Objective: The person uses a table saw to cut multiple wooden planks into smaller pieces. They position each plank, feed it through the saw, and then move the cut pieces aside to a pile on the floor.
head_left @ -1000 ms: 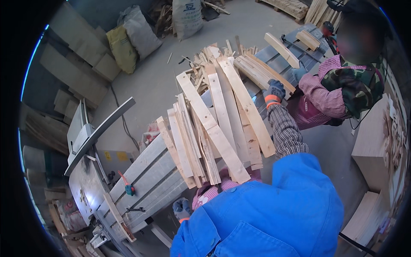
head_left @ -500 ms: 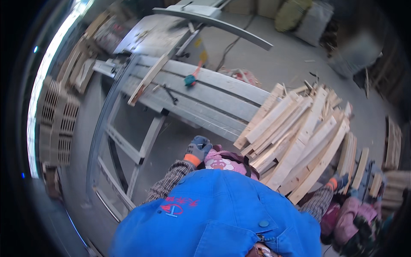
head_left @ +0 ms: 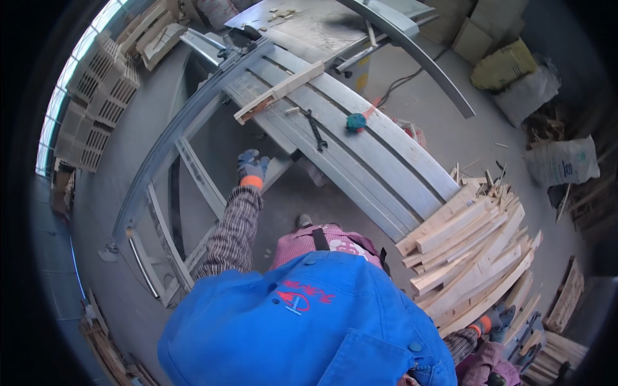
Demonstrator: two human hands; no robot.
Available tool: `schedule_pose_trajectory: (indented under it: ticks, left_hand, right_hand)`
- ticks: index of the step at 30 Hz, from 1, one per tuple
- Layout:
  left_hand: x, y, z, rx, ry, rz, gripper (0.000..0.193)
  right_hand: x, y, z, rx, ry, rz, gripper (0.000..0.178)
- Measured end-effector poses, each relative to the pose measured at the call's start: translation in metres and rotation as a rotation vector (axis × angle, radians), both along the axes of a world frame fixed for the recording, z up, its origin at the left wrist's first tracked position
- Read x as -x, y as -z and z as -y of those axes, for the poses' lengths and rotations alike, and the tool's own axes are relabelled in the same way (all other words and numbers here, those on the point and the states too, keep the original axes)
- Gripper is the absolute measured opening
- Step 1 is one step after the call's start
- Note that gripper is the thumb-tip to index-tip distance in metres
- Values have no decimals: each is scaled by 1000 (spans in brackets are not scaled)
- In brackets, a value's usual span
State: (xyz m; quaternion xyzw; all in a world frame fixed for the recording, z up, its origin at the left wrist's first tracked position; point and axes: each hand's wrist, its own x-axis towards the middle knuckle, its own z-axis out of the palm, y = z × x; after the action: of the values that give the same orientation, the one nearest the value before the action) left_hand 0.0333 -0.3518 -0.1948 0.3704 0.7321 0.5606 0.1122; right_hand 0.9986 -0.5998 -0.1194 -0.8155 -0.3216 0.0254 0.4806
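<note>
My left hand [head_left: 252,166], in a grey glove with an orange cuff, reaches forward in the air beside the slotted metal table [head_left: 380,170]. Its fingers are apart and hold nothing. A short wooden strip [head_left: 290,90] lies across that table, ahead of the hand. On the same surface are a dark open-ended wrench [head_left: 316,130] and a small teal object with an orange-red strap [head_left: 356,122]. My right hand [head_left: 499,320], gloved alike, is low at the right, against the edge of a pile of pale wooden strips [head_left: 476,251]. Its fingers are partly hidden.
A long curved-looking metal rail [head_left: 174,116] runs along the left of the machine frame. Another metal bar [head_left: 425,61] juts out at the far side. Stuffed sacks [head_left: 505,64] stand at the far right. Pink cloth [head_left: 489,363] shows at the lower right, perhaps another person's clothing.
My left hand has gone from beside my body, fingers curled, out forward and left toward the wooden strip. The view has shifted; my right hand stays by the pile.
</note>
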Motion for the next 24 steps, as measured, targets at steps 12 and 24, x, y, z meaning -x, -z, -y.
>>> schedule_pose_trajectory:
  ticks: [12,24]
  left_hand:
    - [205,54,-126,289,-8,-91,89]
    - [168,-17,-145,332,147,925,25]
  right_hand:
    - [357,-79,-196,-51,-109,17,38]
    - [568,-59,-405,10,-878,-249,34]
